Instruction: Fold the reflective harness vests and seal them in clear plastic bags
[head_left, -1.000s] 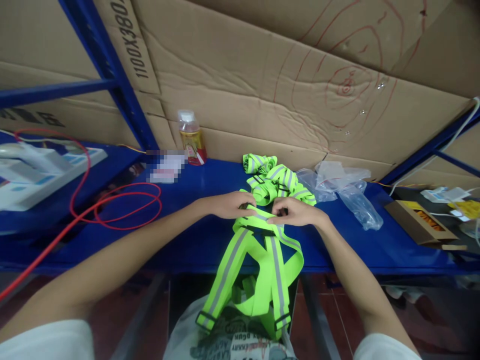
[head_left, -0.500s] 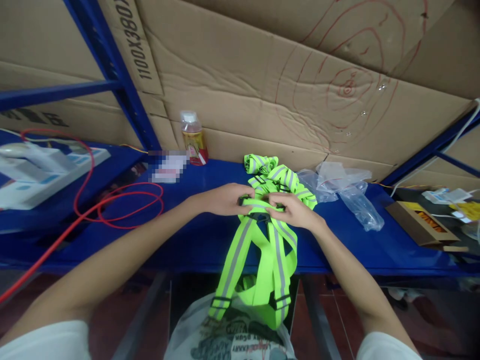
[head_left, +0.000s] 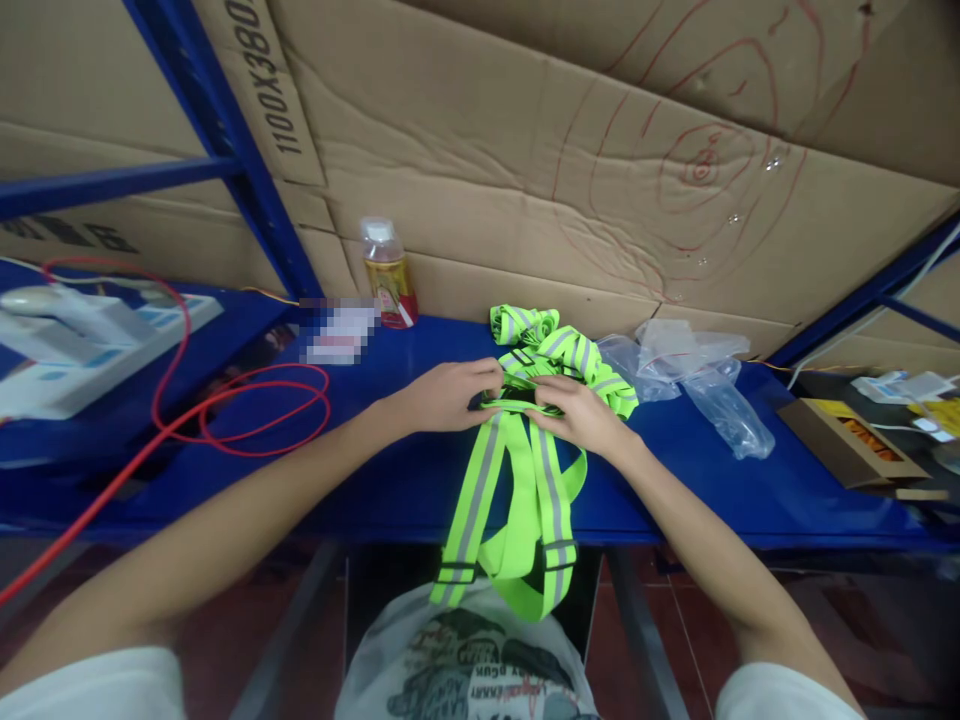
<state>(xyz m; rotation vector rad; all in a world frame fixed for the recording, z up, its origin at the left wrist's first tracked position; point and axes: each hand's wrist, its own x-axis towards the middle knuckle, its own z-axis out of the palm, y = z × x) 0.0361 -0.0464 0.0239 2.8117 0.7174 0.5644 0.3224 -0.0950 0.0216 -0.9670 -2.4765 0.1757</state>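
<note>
A neon green reflective strap vest (head_left: pixel 517 500) with grey stripes hangs over the front edge of the blue shelf (head_left: pixel 390 470). My left hand (head_left: pixel 450 395) pinches its top at the left, fingers closed on the strap. My right hand (head_left: pixel 574 412) grips the same top band just to the right, also closed. The straps dangle down toward a printed plastic bag (head_left: pixel 465 670) below. A pile of folded green vests (head_left: pixel 559 355) lies just behind my hands.
A drink bottle (head_left: pixel 386 275) stands at the back by the cardboard wall. Clear plastic bags (head_left: pixel 697 375) lie to the right, an open brown box (head_left: pixel 847 445) further right. A red cable (head_left: pixel 247 410) loops on the left near a white device (head_left: pixel 82 340).
Both hands have drawn closer together and moved back on the shelf, lifting the vest; its hanging straps have risen and narrowed above the bag.
</note>
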